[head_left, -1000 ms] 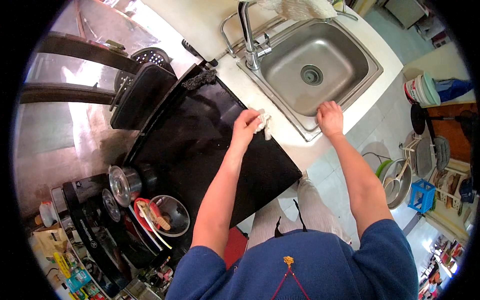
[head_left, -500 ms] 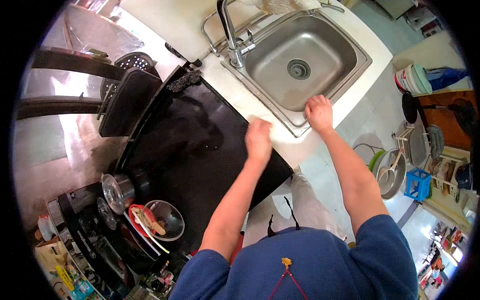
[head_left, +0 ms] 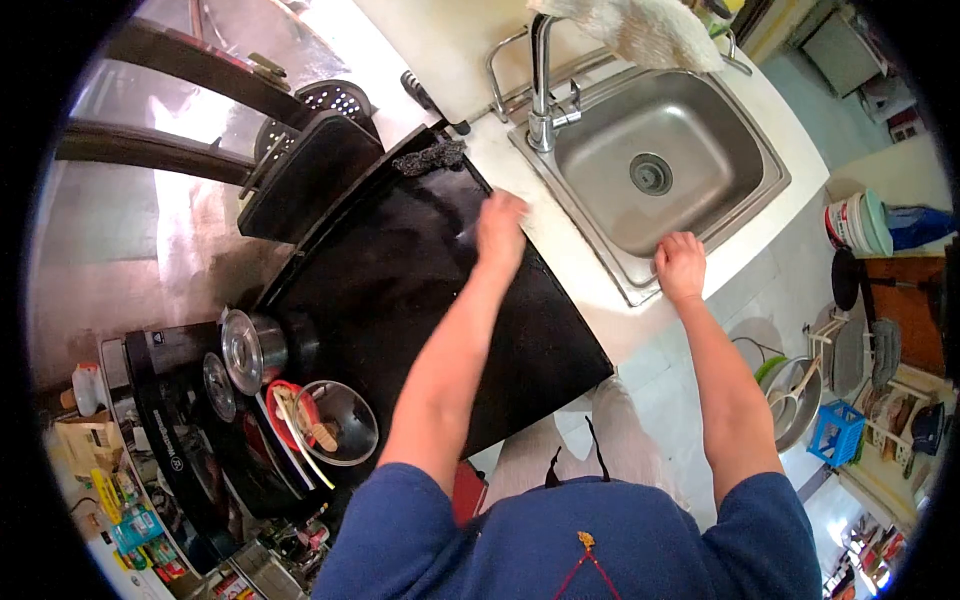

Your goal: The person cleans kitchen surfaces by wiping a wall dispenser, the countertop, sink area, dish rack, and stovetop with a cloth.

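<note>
Left hand (head_left: 502,228) has shifted along the counter edge toward the faucet (head_left: 541,90) since half a second ago; right hand (head_left: 681,266) has stayed at the same sink corner. Left fingers bent, motion-blurred, at the seam between black surface (head_left: 390,310) and white counter (head_left: 575,262) — the cloth held there a second ago is not clear now, so cannot tell whether they grip it. Right fingers curled on the near rim of the steel sink (head_left: 610,205); cannot tell if clamped or just resting.

Faucet stands at the sink's left side, pale towel (head_left: 650,32) beside it. Dark scrubber (head_left: 430,158) lies at the black surface's far end, well apart from the right hand. Lower left: steel pot (head_left: 264,350), red bowl (head_left: 284,396) next to it — see-through round dish (head_left: 352,425) partly overlapping. Blue basket (head_left: 838,434) at far right.
</note>
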Tool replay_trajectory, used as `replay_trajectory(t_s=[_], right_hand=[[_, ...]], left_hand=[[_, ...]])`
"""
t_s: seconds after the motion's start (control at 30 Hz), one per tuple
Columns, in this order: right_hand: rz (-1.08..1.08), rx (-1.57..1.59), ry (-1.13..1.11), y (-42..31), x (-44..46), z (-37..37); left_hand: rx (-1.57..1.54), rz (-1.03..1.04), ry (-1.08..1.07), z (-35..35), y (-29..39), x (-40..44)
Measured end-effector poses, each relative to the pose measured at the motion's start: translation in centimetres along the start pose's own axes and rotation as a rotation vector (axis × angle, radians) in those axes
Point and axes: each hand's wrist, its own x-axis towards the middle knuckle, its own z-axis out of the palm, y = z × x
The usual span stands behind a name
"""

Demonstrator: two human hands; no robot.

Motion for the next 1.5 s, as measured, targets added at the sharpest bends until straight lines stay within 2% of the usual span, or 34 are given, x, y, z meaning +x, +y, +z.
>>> replay_trajectory(t_s=[0.07,0.13,0.2,0.23,0.33,0.4,0.47,0.57,0.67,0.73,0.77,0.87,0.97,1.0,1.07,1.17,1.27,1.33,1.4,1.47,1.5], right_hand=[[-0.015,-0.012,0.008,0.1,0.1,0.1],[0.001,-0.005,-0.001,-0.1,0.0,0.0],[0.001,0.006,-0.002,-0.1,-0.1,0.0],[-0.001,0.018,0.001,0.0,0.0,0.0],[0.017,0.004,-0.025,-0.1,0.0,0.0],[-0.005,-0.009,-0.016,0.0,0.0,0.1],[-0.016,-0.018,-0.007,0.0,-0.1,0.2],[-0.013,-0.024,-0.027,0.0,0.0,0.1],[0.012,-0.010,-0.018,-0.2,0.0,0.0],[-0.003,-0.027,-0.021,-0.1,0.1,0.0],[-0.013,-0.040,-0.028,0.0,0.0,0.0],[-0.020,-0.027,-0.002,-0.2,0.0,-0.1],[0.006,-0.024,-0.010,-0.2,0.1,0.0],[0.009,-0.019,-0.006,-0.2,0.1,0.0],[-0.009,-0.018,0.004,-0.1,0.1,0.1],[0.006,-0.026,-0.018,-0.1,0.1,-0.1],[-0.012,-0.004,0.008,0.3,-0.1,0.2],[-0.020,-0.007,0.007,0.1,-0.2,0.0],[-0.029,-0.002,0.018,0.0,0.2,0.0],[-0.018,0.011,0.021,0.0,0.1,0.1],[-0.017,0.017,0.022,0.0,0.1,0.1]], left_hand=[[0.105,-0.003,0.144,-2.6,-2.8,2.1],[0.184,-0.129,0.178,-4.6,-6.0,3.2],[0.030,-0.273,0.233,-5.5,-7.7,3.1],[0.045,-0.279,0.185,-5.6,-8.1,2.9],[-0.056,-0.057,0.094,-4.3,-6.7,1.1],[-0.008,-0.129,-0.110,-4.7,-3.2,-1.3],[-0.014,-0.029,-0.197,-4.9,-1.3,-4.7],[0.031,0.026,-0.137,-6.4,-0.4,-5.1],[0.234,0.003,0.011,-5.9,-3.9,-0.9],[0.249,-0.078,-0.004,-5.8,-5.8,1.6],[0.307,-0.024,-0.021,-6.0,-6.7,2.6],[0.032,-0.458,-0.069,-6.4,-4.3,3.2],[0.004,-0.284,-0.153,-5.8,-2.7,-1.2],[0.136,0.082,-0.127,-6.3,-2.3,-2.6],[0.163,0.064,-0.156,-6.6,-2.3,-2.6],[0.131,-0.176,-0.123,-7.1,-2.5,1.5],[0.229,0.001,-0.011,-5.3,-5.9,4.3],[0.244,-0.037,-0.017,-5.1,-5.4,3.9],[0.153,-0.168,-0.109,-5.1,-3.9,2.1],[0.088,-0.189,-0.141,-3.7,-3.4,-2.1],[0.079,-0.091,-0.170,-4.6,-1.5,-3.6]])
